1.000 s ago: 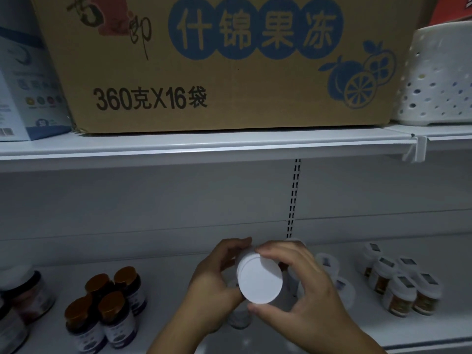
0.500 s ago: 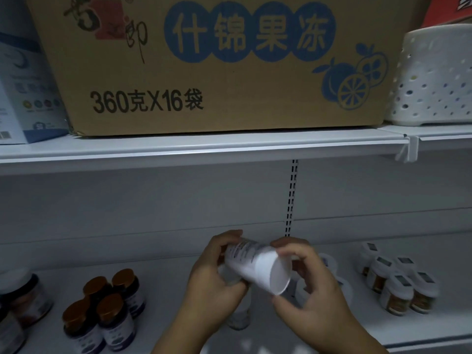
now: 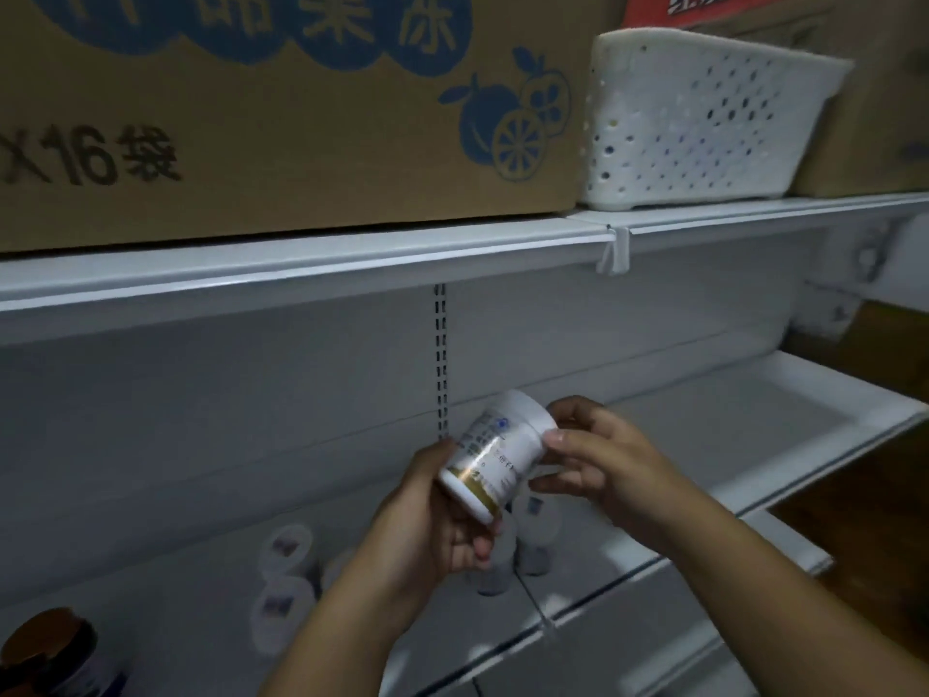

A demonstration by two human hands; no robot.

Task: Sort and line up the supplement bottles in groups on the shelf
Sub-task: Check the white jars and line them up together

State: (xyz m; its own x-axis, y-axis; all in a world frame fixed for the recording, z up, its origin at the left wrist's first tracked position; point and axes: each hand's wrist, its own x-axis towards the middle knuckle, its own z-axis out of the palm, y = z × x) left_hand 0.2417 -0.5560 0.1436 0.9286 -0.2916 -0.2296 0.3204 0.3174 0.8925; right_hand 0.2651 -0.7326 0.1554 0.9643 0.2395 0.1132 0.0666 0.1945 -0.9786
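At the far left, low on the shelf (image 3: 754,420), stands a brown-capped bottle (image 3: 48,651), cut by the frame edge. To its right, further along the same shelf, sit two white-capped bottles (image 3: 281,586), blurred, labels unreadable. Above them, on the upper shelf (image 3: 301,266), rests a cardboard box (image 3: 301,118) printed with blue fruit drawings.

My left hand (image 3: 432,525) grasps the lower end of the white supplement bottle (image 3: 495,457), fingers curled under its base and thumb along its side. The bottle is held in the air in front of the shelf's back panel, tilted, its cap end up and to the right (gold band near the base; label print too small to read). My right hand (image 3: 598,460) grips the cap end, thumb and fingers closed round it. Below the bottle, more white-capped bottles (image 3: 538,525) stand on the shelf, partly hidden by my hands.

Further right, a white perforated basket (image 3: 704,123) sits on the upper shelf, just beside the cardboard box.
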